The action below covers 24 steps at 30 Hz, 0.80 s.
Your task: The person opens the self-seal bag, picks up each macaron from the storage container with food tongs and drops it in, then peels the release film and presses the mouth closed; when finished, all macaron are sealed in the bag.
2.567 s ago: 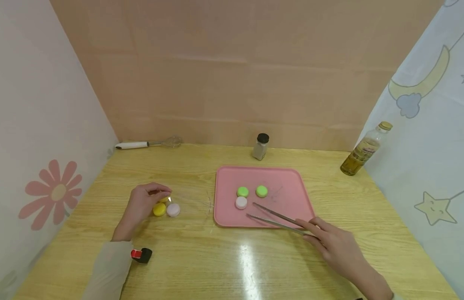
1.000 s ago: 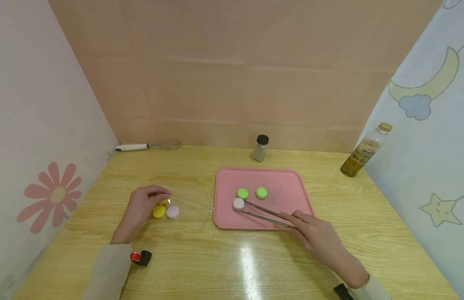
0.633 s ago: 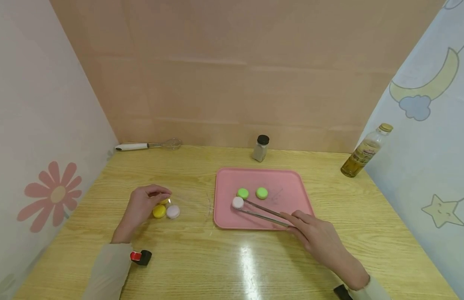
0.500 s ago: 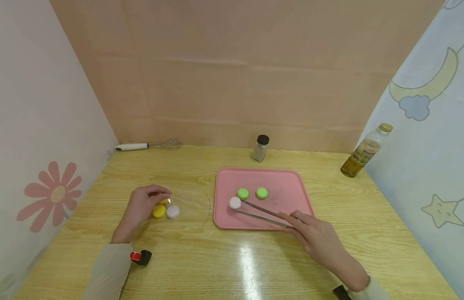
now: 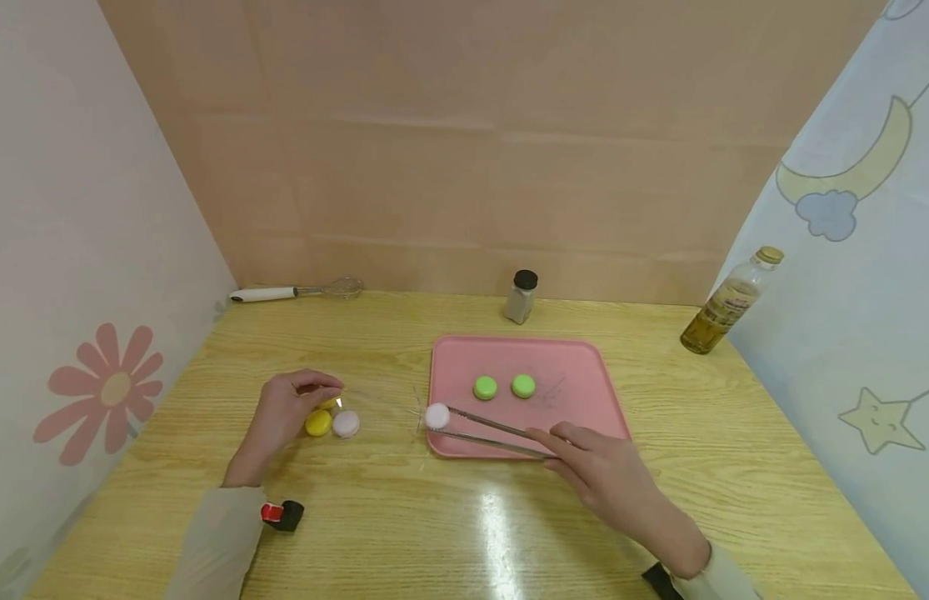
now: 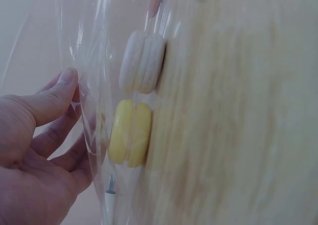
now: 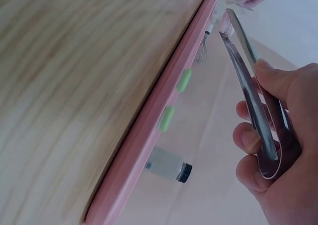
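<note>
Your tongs (image 5: 486,442) are gripping a pale macaron (image 5: 437,416).
It is hovering near the tray rim (image 5: 432,367); yellow macarons (image 5: 318,423) and a paler one (image 5: 347,424) are showing through your clear bag (image 6: 99,61).

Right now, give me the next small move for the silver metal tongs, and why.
Probably carry the gripped pale pink round macaron left into the clear plastic bag: the tongs, in the right hand, hold it over the left edge of the pink rectangular tray, while the left hand pinches the bag.
</note>
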Motion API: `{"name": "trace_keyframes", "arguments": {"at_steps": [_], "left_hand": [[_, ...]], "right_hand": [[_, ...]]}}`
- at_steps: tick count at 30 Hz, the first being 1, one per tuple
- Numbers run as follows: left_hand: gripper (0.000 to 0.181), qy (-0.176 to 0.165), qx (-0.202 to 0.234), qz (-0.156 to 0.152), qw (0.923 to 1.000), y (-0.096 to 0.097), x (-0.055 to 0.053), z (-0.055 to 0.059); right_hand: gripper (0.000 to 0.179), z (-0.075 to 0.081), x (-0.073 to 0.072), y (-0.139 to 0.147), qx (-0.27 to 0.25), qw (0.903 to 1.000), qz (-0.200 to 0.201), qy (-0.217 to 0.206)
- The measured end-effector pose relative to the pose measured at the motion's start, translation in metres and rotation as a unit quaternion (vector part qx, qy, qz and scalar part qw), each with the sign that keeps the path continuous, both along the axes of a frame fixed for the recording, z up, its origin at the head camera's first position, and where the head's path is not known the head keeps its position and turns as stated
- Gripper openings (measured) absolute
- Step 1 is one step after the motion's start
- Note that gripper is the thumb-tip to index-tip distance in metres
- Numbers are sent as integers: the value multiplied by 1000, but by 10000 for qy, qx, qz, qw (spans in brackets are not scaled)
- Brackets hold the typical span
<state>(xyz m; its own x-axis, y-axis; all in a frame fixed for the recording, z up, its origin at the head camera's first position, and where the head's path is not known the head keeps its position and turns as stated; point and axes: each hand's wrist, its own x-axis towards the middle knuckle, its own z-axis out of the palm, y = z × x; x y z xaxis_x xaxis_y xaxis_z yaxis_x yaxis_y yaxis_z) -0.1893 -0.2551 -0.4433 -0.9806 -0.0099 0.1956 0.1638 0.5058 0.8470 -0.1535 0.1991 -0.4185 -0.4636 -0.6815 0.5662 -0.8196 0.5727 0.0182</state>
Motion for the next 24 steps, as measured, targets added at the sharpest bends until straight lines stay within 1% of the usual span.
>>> {"name": "trace_keyframes", "arguments": {"at_steps": [4, 8, 13, 18, 20, 24], "left_hand": [[11, 6, -43, 29, 10000, 1, 0, -1], [12, -10, -24, 15, 10000, 1, 0, 0], [12, -2, -86, 10, 10000, 0, 0, 0], [11, 4, -181, 40, 9998, 0, -1, 0], [11, -11, -172, 40, 9998, 0, 0, 1], [11, -20, -157, 31, 9999, 1, 0, 2]], "right_hand": [[37, 1, -3, -10, 33, 9999, 134, 28], [34, 1, -7, -17, 59, 9996, 248, -74], [36, -1, -14, -27, 72, 9990, 415, -126], [45, -3, -21, -39, 293, 9988, 359, -153], [45, -4, -23, -43, 430, 9985, 296, -166], [46, -5, -29, -51, 546, 9979, 304, -141]]}}
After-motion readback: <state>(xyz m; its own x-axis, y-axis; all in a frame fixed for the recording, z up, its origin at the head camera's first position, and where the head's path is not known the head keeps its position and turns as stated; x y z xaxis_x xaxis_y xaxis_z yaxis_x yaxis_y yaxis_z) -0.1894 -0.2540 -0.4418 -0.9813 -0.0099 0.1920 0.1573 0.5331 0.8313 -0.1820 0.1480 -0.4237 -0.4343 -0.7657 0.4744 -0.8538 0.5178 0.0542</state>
